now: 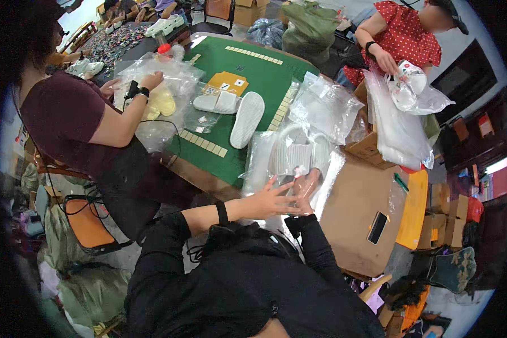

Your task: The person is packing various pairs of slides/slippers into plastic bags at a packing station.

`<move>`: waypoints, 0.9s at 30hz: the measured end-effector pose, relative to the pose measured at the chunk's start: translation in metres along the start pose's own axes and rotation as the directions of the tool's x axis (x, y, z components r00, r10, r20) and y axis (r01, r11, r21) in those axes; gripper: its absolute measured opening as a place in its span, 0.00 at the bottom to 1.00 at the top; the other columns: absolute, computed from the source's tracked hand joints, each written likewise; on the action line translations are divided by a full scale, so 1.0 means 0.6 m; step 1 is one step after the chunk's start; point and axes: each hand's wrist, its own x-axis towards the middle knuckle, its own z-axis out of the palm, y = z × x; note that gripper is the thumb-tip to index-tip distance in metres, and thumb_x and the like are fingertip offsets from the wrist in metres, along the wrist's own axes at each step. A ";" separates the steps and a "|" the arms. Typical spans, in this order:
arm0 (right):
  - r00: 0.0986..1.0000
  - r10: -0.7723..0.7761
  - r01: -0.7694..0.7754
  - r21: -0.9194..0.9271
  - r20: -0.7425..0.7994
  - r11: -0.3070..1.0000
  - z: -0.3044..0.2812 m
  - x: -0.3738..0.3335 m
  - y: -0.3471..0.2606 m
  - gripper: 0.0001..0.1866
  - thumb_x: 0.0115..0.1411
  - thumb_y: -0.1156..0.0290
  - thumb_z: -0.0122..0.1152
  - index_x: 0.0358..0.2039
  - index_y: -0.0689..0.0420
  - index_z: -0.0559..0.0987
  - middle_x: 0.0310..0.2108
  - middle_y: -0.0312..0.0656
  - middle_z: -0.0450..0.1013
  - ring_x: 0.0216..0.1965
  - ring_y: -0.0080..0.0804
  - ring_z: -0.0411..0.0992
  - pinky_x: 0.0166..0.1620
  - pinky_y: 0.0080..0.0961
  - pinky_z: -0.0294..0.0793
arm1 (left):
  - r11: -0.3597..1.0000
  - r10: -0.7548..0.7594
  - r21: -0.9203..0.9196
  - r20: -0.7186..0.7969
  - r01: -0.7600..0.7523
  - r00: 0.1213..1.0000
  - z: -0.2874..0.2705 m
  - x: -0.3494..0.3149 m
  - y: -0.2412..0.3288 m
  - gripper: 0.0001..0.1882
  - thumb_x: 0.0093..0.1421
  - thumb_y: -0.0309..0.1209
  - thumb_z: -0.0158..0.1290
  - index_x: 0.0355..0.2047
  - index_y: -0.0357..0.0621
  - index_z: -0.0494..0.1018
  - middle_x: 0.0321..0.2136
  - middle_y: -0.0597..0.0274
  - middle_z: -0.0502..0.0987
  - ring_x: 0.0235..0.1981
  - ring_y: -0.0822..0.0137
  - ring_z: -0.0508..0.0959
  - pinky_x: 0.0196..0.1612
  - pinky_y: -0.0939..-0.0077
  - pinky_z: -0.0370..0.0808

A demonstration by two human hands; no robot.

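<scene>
White slippers (pixel 297 155) in a clear plastic bag (pixel 258 160) lie just beyond both hands, long axis apparently running away from them; R hand (pixel 306 188) is nearer, fingers at the bag's near end beside 1 small pink-and-white piece (pixel 300 170), can't tell if pinching. L hand (pixel 269 201) is spread, fingers reaching R, overlapping R hand in view. 2 loose white slides (pixel 247 121) sit farther off, to L, w/ green tabletop (pixel 205 62) under them.

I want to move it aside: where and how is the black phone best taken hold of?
Probably by both long edges at mid-length, from above, with the right hand: the black phone is slim and lies flat on the brown surface.
</scene>
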 end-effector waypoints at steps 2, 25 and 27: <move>0.994 0.100 -0.097 0.066 -0.047 0.993 0.017 -0.002 0.007 0.08 0.45 0.76 0.51 0.27 0.66 0.66 0.25 0.51 0.63 0.30 0.47 0.64 0.34 0.36 0.64 | 0.999 0.035 -0.020 0.002 -0.035 0.999 -0.021 -0.006 0.006 0.27 0.54 0.28 0.48 0.54 0.70 0.62 0.60 0.71 0.54 0.63 0.55 0.47 0.60 0.41 0.39; 0.878 0.473 -0.469 0.346 0.078 0.813 0.058 0.041 -0.104 0.08 0.54 0.79 0.44 0.19 0.62 0.66 0.15 0.42 0.66 0.12 0.27 0.66 0.13 0.24 0.63 | 0.618 -0.631 -0.666 -0.103 0.418 0.769 0.101 -0.124 -0.101 0.28 0.63 0.25 0.34 0.61 0.39 0.37 0.42 0.45 0.69 0.40 0.68 0.70 0.44 0.79 0.65; 0.972 0.229 -0.229 0.016 -0.052 0.973 0.077 0.033 -0.021 0.09 0.56 0.75 0.48 0.20 0.63 0.67 0.13 0.42 0.65 0.11 0.29 0.66 0.12 0.25 0.63 | 0.456 -0.606 -0.765 0.107 0.455 0.788 0.090 -0.116 -0.104 0.28 0.65 0.30 0.34 0.61 0.36 0.39 0.56 0.50 0.56 0.57 0.66 0.57 0.57 0.75 0.56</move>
